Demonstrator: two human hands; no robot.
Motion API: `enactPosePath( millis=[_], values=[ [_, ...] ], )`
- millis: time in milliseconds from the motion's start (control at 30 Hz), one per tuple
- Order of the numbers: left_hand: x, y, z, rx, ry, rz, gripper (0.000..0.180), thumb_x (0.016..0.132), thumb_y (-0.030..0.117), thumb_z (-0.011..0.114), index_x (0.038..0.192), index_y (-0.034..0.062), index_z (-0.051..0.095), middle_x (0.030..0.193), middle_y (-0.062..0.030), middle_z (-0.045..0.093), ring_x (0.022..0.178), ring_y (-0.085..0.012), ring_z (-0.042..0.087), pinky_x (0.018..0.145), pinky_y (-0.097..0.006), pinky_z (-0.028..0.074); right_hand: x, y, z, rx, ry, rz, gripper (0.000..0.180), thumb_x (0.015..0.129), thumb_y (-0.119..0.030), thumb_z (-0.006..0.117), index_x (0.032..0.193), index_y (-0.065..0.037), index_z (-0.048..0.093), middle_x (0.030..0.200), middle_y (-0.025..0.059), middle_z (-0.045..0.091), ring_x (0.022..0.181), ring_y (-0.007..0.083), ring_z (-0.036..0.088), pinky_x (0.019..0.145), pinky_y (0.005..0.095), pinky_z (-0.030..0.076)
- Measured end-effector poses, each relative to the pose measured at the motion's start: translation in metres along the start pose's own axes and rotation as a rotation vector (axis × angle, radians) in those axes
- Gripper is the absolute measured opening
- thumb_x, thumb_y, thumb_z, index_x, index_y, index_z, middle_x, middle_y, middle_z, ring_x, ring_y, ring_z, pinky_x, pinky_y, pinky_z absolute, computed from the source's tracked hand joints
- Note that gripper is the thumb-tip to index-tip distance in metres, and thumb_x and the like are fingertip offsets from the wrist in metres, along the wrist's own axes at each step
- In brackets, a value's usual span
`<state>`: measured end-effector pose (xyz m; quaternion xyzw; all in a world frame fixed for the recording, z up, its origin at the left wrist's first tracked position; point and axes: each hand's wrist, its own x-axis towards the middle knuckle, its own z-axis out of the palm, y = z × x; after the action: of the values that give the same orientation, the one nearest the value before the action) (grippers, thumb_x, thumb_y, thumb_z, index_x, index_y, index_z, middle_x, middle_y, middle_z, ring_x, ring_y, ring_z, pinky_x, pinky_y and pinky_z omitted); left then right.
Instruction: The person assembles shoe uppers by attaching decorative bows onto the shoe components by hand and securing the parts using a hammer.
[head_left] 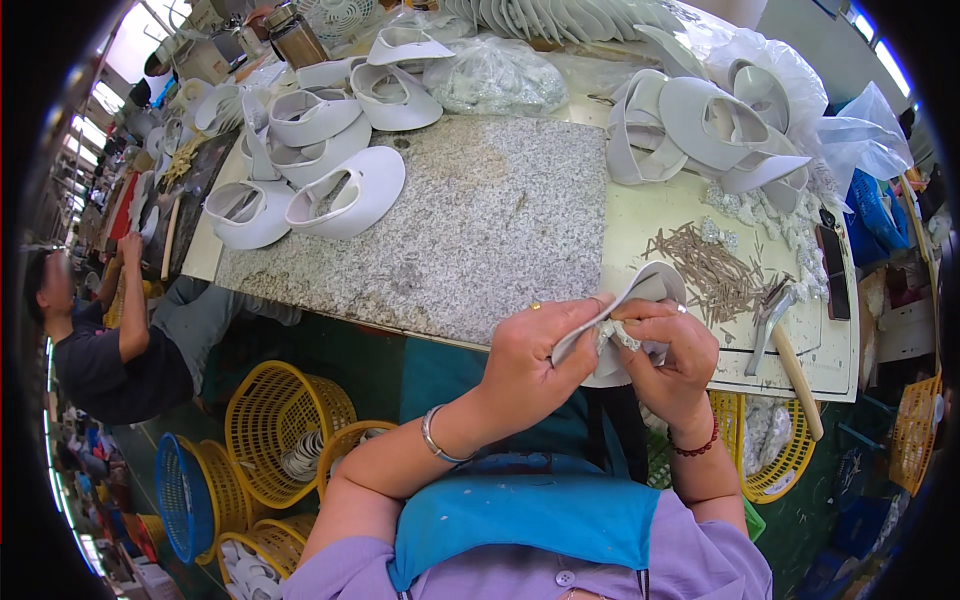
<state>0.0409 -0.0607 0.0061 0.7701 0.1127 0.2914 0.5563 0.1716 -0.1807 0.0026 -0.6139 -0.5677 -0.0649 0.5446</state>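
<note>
Over the table's near edge, my left hand (545, 350) is closed on a white shoe upper (655, 280), pinching its edge between thumb and fingers. My right hand (670, 355) grips the same upper from the other side, its fingers bent inward. Between the two thumbs is a small glittery silver ornament (617, 338) against the upper. How it is attached is hidden by the fingers. Just right of my right hand, a pile of thin brown strips (705, 270) lies on the table, with more glittery ornaments (800, 240) beyond it.
More white uppers stand at the left (345, 195) and right (710, 120) of a speckled stone slab (480, 220). A wooden-handled tool (795, 370) overhangs the near right edge; a phone (832, 270) lies beyond it. Yellow baskets (270, 430) stand below. Another person (120, 350) sits at left.
</note>
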Motion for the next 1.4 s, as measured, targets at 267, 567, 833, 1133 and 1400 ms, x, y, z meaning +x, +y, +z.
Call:
enactPosePath(
  millis=[267,567,833,1133,1400],
  values=[
    [0.009,-0.001,0.004,0.203,0.035,0.29,0.035,0.075,0.004,0.065,0.109,-0.002,0.067,0.09,-0.0154,0.069,0.074,-0.0258,0.065,0.068,-0.033,0.051,0.001,0.006,-0.008,0.161,-0.033,0.126,0.022,0.067,0.007,0.069,0.085,-0.003,0.061,0.088,0.0126,0.069,0.076,0.025,0.063,0.068,0.0329,0.049],
    [0.008,0.001,0.0,0.259,-0.001,0.319,0.03,0.078,0.004,0.067,0.107,-0.001,0.067,0.085,-0.0147,0.068,0.069,-0.0253,0.063,0.064,-0.032,0.049,-0.001,0.006,-0.006,0.048,0.034,0.07,0.024,0.067,0.01,0.069,0.085,-0.004,0.065,0.103,0.0113,0.054,0.084,0.0202,0.057,0.071,0.0301,0.049],
    [0.007,0.003,-0.001,0.064,-0.017,0.132,0.026,0.081,0.007,0.064,0.107,0.0004,0.067,0.087,-0.0149,0.068,0.075,-0.0269,0.065,0.068,-0.034,0.05,0.0,0.008,-0.009,0.061,0.049,0.057,0.026,0.064,0.012,0.069,0.083,-0.005,0.067,0.108,0.0107,0.045,0.084,0.0171,0.052,0.071,0.0284,0.049],
    [0.01,0.003,-0.002,0.14,-0.016,0.137,0.025,0.079,0.007,0.066,0.103,0.003,0.069,0.081,-0.0122,0.068,0.068,-0.0248,0.062,0.063,-0.034,0.048,-0.003,0.007,-0.01,-0.109,0.052,0.0,0.028,0.061,0.011,0.069,0.083,-0.005,0.068,0.101,0.0099,0.046,0.083,0.019,0.053,0.069,0.0282,0.048],
    [0.014,-0.002,0.001,0.249,0.031,0.305,0.026,0.076,0.003,0.07,0.102,0.0028,0.07,0.075,-0.0092,0.067,0.064,-0.021,0.062,0.06,-0.031,0.047,-0.004,0.009,-0.013,-0.17,0.05,-0.026,0.027,0.061,0.01,0.07,0.083,-0.004,0.068,0.096,0.0092,0.047,0.082,0.0202,0.053,0.069,0.029,0.047]
  ],
)
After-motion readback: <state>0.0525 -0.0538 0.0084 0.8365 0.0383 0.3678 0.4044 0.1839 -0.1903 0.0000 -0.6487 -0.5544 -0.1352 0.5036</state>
